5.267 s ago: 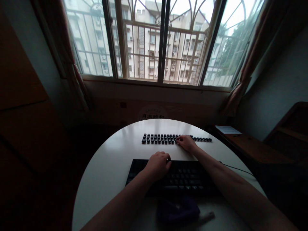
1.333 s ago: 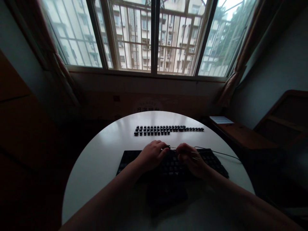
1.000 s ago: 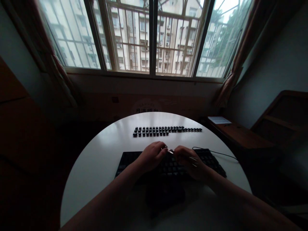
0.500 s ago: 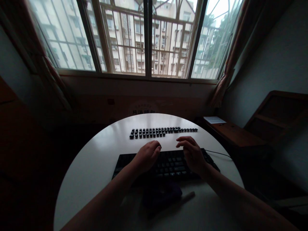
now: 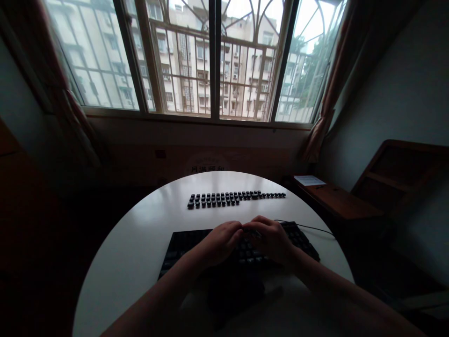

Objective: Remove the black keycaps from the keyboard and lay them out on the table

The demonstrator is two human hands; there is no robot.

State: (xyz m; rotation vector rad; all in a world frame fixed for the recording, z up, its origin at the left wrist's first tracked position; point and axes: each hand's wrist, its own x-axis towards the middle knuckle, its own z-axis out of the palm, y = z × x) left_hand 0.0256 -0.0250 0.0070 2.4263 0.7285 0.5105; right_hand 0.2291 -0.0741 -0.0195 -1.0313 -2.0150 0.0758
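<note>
My left hand (image 5: pixel 223 239) and my right hand (image 5: pixel 269 235) meet at the fingertips above the black keyboard (image 5: pixel 182 239). The left fingers are closed in a pinch; what they hold is hidden. My right hand is curled, its fingertips against the left ones, and a small glint shows beneath its fingers, too dark to name. Beyond the keyboard, black keycaps (image 5: pixel 213 200) stand in two rows on the white round table (image 5: pixel 119 243). The keyboard's middle is largely covered by my hands and forearms.
A cable (image 5: pixel 312 227) runs from the keyboard toward the table's right edge. Near me on the table lies a dark object (image 5: pixel 235 295), hard to make out in shadow. A wooden bench (image 5: pixel 336 201) with a paper (image 5: pixel 309 180) stands to the right, below the window.
My hands have come together; the right one moved left and its fingers closed toward the left fingertips. The small dark thing at my left fingertips is now hidden. The camera view has shifted slightly.
</note>
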